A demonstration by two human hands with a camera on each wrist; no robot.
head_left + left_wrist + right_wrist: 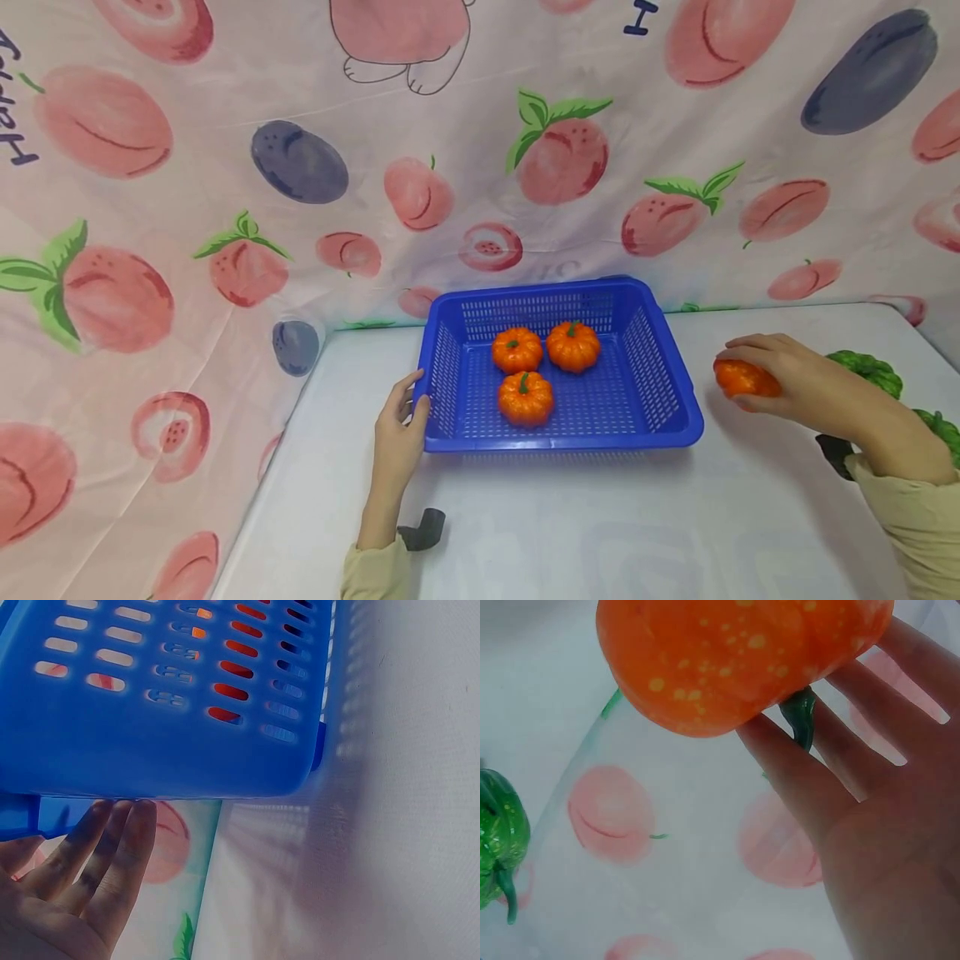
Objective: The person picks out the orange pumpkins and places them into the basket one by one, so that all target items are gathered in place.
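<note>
An orange mini pumpkin [742, 379] with pale speckles is gripped by my right hand [791, 383], to the right of the blue basket [558, 443]. In the right wrist view the pumpkin [742, 660] sits at the fingertips, its dark green stem [801, 720] towards the palm. Three more orange pumpkins lie inside the basket: two at the back [517, 350] and one nearer the front [526, 400]. My left hand [401, 429] touches the basket's left side, its fingers [124, 862] fairly straight against the wall below the rim in the left wrist view.
Green pumpkins [866, 372] lie at the right of the white table [570, 533], partly behind my right forearm. A patterned fruit-print cloth [450, 125] hangs behind the basket and along the left side.
</note>
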